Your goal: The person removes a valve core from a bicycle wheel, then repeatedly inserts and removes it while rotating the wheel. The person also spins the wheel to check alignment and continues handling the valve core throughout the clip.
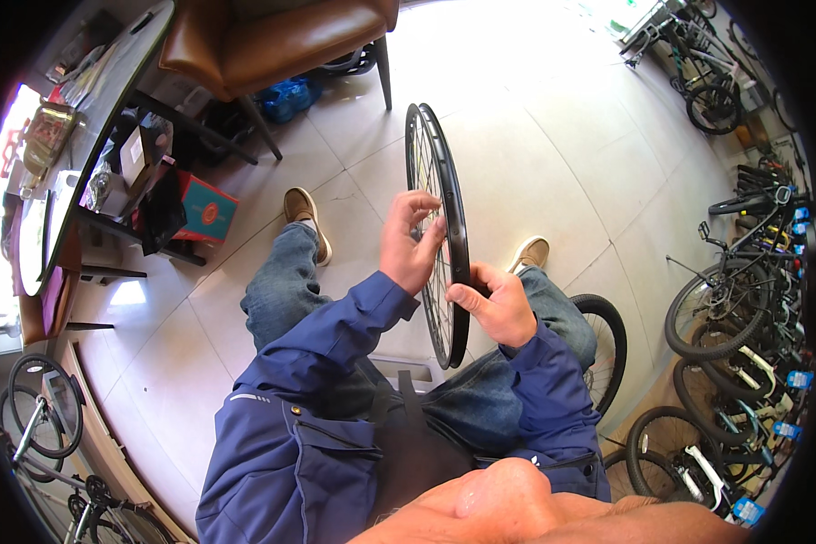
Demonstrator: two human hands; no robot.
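Note:
A bare black bicycle wheel (456,218) stands upright between my knees, seen nearly edge-on, with thin spokes and no tyre on its rim. On its left side my left hand (412,243) reaches in at the spokes, fingers bent and thumb close to the rim; whether a spoke is between the fingertips is too small to tell. My right hand (500,306) grips the rim low on the right side, the thumb lying on its outer face and the other fingers partly hidden behind it.
A wheel with a black tyre (612,354) stands beside my right leg. Bicycles (721,308) line the right side, and more (41,426) are at lower left. Ahead is a brown leather chair (272,50); a table (109,91) and a red-and-teal box (207,210) are to the left.

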